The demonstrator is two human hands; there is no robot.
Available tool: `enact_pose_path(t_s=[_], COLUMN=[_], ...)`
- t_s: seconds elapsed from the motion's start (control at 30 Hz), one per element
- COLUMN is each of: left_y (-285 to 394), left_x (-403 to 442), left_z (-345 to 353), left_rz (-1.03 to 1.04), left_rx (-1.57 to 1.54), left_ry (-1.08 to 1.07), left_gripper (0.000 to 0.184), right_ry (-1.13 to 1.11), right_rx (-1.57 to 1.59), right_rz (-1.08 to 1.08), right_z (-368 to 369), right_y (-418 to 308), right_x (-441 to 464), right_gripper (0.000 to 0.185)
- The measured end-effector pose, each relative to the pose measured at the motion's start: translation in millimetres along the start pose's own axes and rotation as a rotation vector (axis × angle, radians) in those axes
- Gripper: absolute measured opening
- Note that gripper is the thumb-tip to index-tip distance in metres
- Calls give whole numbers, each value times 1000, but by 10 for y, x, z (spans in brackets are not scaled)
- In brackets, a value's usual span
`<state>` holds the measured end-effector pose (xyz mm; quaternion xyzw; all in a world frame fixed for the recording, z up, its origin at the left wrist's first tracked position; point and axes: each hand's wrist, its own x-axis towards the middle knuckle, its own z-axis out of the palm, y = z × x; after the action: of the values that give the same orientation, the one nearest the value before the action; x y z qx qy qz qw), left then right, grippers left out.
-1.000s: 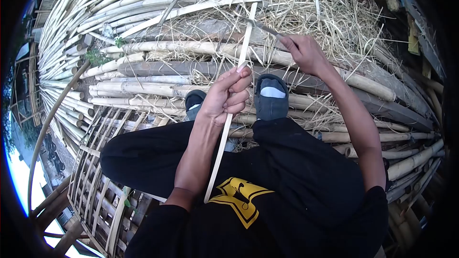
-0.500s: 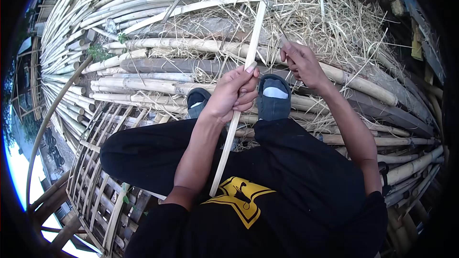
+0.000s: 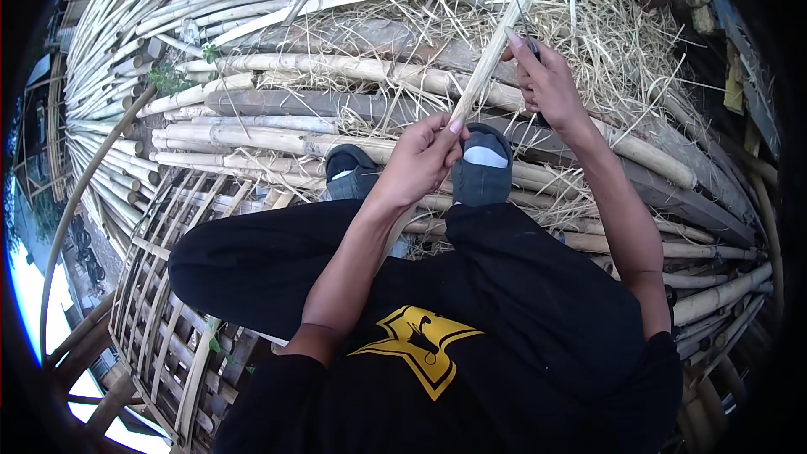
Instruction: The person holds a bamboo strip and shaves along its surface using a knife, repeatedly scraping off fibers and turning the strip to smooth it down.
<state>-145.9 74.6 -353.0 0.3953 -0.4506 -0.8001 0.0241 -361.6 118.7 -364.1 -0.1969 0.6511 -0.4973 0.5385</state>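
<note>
My left hand (image 3: 423, 160) is closed around a pale split bamboo strip (image 3: 489, 59). The strip slants up and to the right, and its lower end passes behind my left wrist. My right hand (image 3: 548, 88) is closed on a knife (image 3: 533, 48), its dark handle mostly covered by the fingers. The thin blade lies at the upper part of the strip; whether it cuts into the wood I cannot tell. Both hands are above my feet in dark slippers (image 3: 482, 181).
Bamboo poles (image 3: 277, 139) lie in layers beneath and ahead of me. Loose shavings (image 3: 538, 0) cover the top right. Another long pale strip (image 3: 353, 2) rests on the poles at the back. A woven bamboo lattice (image 3: 168, 303) is at the lower left.
The bamboo strip has tilted to the right and its lower end has moved off my shirt. My right hand has risen, bringing the knife to the strip's upper part.
</note>
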Motion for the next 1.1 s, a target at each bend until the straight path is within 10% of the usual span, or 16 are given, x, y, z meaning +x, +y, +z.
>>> enact_pose_path(t_s=[0.23,0.73,0.93,1.1], left_y=[-34,-2,139,134], left_x=[74,3,-238,-25], left_z=[-119,-34,-159,-62], left_rz=[105,33,6,64], left_rx=[24,-183,-218,-166], left_ry=[141,93,-42,22], left_gripper=[22,23,23,23], right_ry=[-134,-155,502,276], right_rx=[-901,-1094,-1071,-859], right_rz=[-326,-578,-221,-454], right_z=[72,-129,-1320,-804], right_y=[276,317,85,-93], right_x=[-275,-115,242,-55], right_gripper=[44,39,46,51])
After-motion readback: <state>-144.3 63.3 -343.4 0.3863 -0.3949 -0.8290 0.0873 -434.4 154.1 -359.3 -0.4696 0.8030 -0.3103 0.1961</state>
